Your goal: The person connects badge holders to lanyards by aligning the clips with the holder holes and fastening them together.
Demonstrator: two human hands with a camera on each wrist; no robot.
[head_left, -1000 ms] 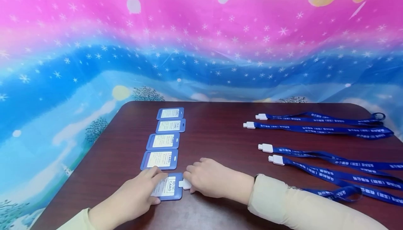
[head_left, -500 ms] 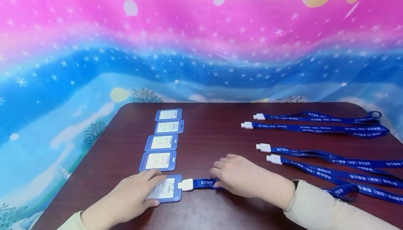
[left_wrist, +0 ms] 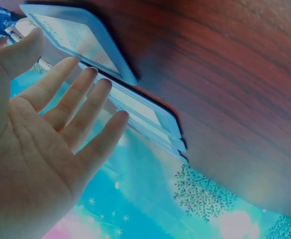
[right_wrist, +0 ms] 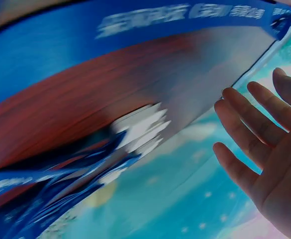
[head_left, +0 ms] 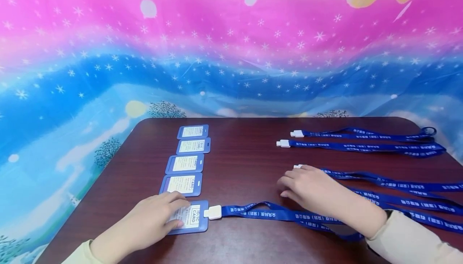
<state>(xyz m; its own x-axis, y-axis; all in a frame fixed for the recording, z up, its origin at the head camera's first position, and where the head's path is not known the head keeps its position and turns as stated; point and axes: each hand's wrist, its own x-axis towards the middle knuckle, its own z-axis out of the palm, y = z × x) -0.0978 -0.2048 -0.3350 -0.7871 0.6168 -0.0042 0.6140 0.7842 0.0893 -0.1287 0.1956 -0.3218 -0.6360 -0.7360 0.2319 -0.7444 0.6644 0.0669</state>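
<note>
A blue badge holder [head_left: 200, 217] with an ID card lies at the near end of a column, under the fingers of my left hand [head_left: 148, 220]. In the left wrist view, that hand's fingers [left_wrist: 80, 94] are extended beside the holder, not curled round it. A white clip [head_left: 213, 212] sits at the holder's slotted end. From it a blue printed lanyard [head_left: 269, 213] runs right across the table and passes below my right forearm. My right hand [head_left: 314, 187] hovers over the lanyards, fingers loosely bent and holding nothing; it hides one white clip.
Several more blue badge holders [head_left: 183, 163] lie in a column beyond the nearest one. On the right, several blue lanyards [head_left: 365, 147] are spread, their white clips [head_left: 283, 143] pointing left. The dark wooden table [head_left: 246, 163] ends against a colourful cloth backdrop [head_left: 231, 55].
My right hand has left the white clip, drawn along the lanyard and let it go, and moved right toward the other lanyards. The left hand stays at the badge holder.
</note>
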